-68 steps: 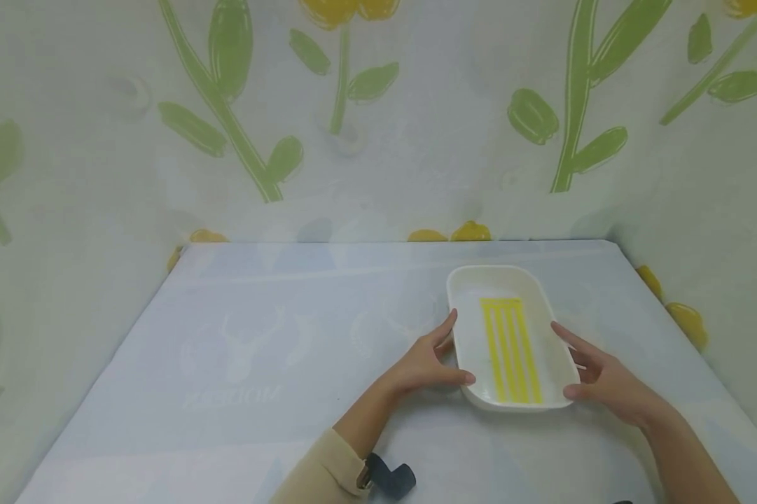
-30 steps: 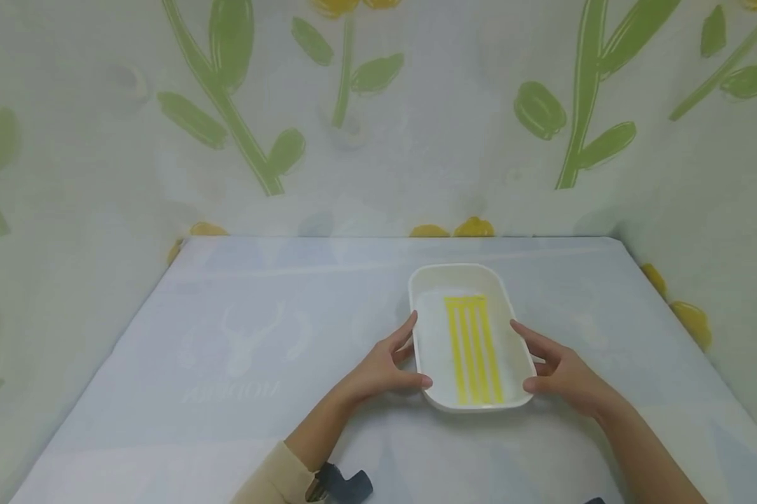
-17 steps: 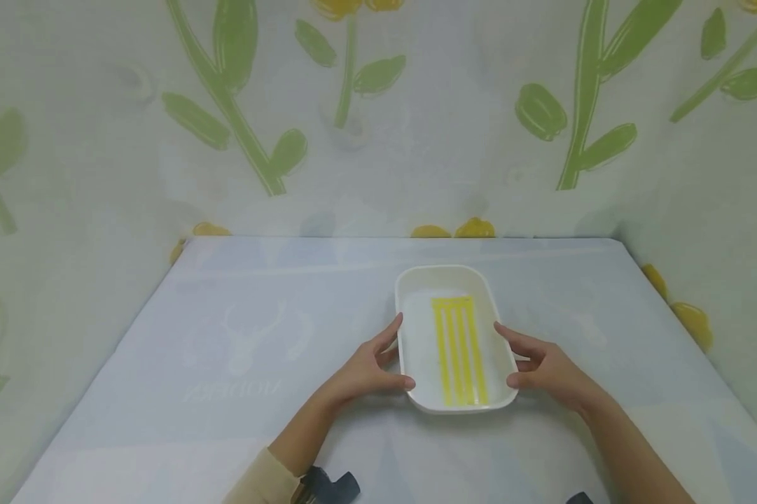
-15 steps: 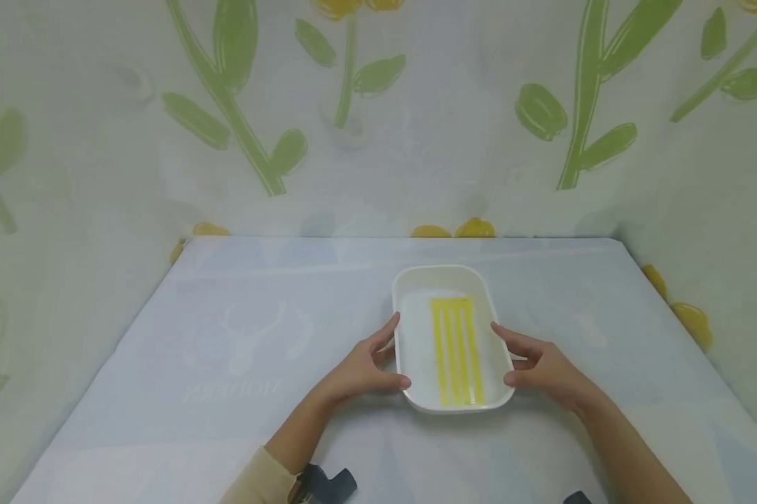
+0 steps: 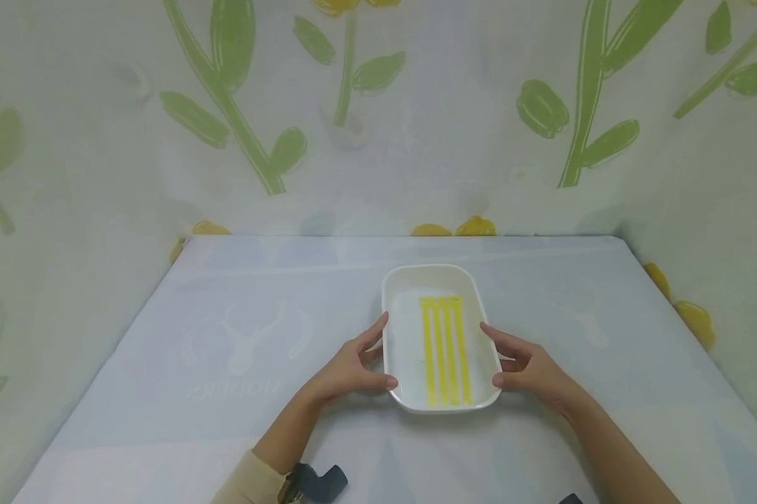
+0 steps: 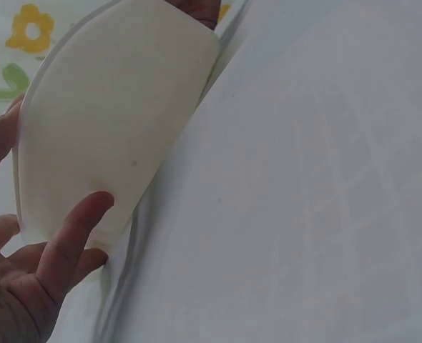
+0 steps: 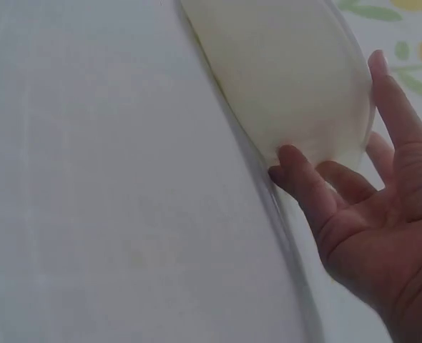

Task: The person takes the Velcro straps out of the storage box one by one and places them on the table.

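Observation:
A white rectangular dish with rounded corners sits low at the table, right of centre, its long side pointing away from me. Inside it, several yellow strips run lengthwise on the bottom, with one short strip across their far end. My left hand grips the left side, thumb on the near corner of the rim. Opposite it, my right hand holds the right side, thumb likewise at the near corner. In both wrist views, fingers curl low against the pale outer wall, close over the cloth.
A pale cloth with faint deer and lettering prints covers the table. Flower-patterned white sheets stand behind and along both sides. A dark wrist camera juts out beside the left beige sleeve.
Both hands have moved the dish leftward across the table, from the right part toward the middle, with the same hold on its sides. The yellow strips have travelled along inside it.

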The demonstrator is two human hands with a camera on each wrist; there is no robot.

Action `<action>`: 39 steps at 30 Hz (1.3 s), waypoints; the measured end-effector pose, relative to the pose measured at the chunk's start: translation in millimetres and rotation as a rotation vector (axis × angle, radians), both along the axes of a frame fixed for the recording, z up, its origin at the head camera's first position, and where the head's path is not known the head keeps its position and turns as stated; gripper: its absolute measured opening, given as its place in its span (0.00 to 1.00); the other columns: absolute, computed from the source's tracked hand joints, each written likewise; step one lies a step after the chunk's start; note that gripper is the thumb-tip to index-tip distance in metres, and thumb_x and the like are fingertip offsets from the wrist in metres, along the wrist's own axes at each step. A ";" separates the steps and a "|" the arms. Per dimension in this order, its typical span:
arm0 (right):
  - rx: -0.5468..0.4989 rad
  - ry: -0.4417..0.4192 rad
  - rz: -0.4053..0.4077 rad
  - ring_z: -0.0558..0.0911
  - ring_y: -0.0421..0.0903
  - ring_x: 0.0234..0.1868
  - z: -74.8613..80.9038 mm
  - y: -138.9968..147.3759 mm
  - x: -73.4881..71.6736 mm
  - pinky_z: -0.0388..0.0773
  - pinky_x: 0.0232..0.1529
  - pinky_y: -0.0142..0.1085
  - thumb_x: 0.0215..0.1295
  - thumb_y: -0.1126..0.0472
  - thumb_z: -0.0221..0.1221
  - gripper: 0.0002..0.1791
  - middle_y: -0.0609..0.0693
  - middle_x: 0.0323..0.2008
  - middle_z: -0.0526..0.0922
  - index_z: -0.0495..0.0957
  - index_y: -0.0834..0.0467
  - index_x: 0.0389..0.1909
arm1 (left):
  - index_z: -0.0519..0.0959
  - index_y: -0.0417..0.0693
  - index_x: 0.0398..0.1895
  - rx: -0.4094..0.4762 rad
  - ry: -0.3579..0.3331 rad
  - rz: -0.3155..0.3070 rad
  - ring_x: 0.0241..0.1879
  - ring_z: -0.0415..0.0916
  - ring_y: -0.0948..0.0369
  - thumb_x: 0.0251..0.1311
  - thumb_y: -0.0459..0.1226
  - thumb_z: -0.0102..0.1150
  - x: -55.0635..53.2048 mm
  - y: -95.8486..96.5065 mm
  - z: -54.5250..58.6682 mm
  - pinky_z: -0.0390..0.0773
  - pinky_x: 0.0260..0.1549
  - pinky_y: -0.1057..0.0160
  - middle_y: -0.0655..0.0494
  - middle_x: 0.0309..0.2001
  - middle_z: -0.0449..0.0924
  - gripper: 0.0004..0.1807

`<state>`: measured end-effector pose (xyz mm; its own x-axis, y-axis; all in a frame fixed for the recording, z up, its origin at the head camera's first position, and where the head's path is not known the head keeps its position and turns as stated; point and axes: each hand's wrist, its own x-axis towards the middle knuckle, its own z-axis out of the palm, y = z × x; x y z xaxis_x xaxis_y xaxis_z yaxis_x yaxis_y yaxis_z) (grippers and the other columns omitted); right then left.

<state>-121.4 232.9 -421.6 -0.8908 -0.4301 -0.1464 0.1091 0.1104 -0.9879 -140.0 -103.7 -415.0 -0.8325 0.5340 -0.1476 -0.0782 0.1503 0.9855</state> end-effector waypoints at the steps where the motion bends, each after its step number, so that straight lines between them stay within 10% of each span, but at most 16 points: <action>1: -0.017 0.019 0.010 0.80 0.40 0.54 -2.1 0.6 0.1 0.79 0.46 0.35 0.55 0.69 0.64 0.45 0.45 0.69 0.63 0.53 0.56 0.73 | 0.45 0.58 0.75 -0.004 0.003 0.000 0.70 0.54 0.47 0.44 0.34 0.74 -0.2 -0.3 0.4 0.72 0.56 0.53 0.55 0.76 0.41 0.59; 5: -0.069 0.152 0.046 0.79 0.38 0.55 -11.1 2.9 0.1 0.79 0.47 0.33 0.56 0.71 0.63 0.44 0.31 0.63 0.67 0.52 0.59 0.72 | 0.46 0.58 0.75 -0.014 0.004 0.002 0.70 0.54 0.47 0.44 0.34 0.74 -1.2 -1.2 1.3 0.71 0.56 0.53 0.56 0.76 0.42 0.58; 11: -0.118 0.327 0.034 0.79 0.37 0.53 -20.7 3.0 -0.9 0.77 0.48 0.29 0.55 0.72 0.64 0.42 0.36 0.60 0.73 0.57 0.61 0.70 | 0.46 0.57 0.75 -0.035 0.010 0.006 0.69 0.56 0.46 0.43 0.35 0.75 -1.7 -1.6 2.8 0.72 0.56 0.53 0.55 0.75 0.43 0.59; 24: -0.072 0.337 -0.018 0.77 0.35 0.54 -26.8 2.2 -0.8 0.78 0.46 0.30 0.54 0.67 0.66 0.41 0.33 0.63 0.70 0.59 0.61 0.69 | 0.57 0.54 0.72 -0.103 0.012 0.042 0.63 0.68 0.48 0.49 0.34 0.70 -13.1 -10.2 14.9 0.77 0.49 0.53 0.47 0.68 0.62 0.47; 39: -0.077 0.338 -0.003 0.77 0.36 0.53 -25.3 2.0 -1.9 0.78 0.46 0.30 0.55 0.65 0.66 0.41 0.32 0.64 0.68 0.59 0.61 0.69 | 0.68 0.50 0.65 -0.221 0.050 0.198 0.44 0.81 0.55 0.52 0.39 0.68 -55.5 -7.1 55.6 0.82 0.39 0.57 0.48 0.51 0.79 0.35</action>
<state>-123.3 234.9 -446.9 -0.8848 -0.4256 0.1897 -0.2251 0.0338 -0.9738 -195.5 -110.8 -359.4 -0.9263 0.3204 -0.1984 -0.0797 0.3479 0.9341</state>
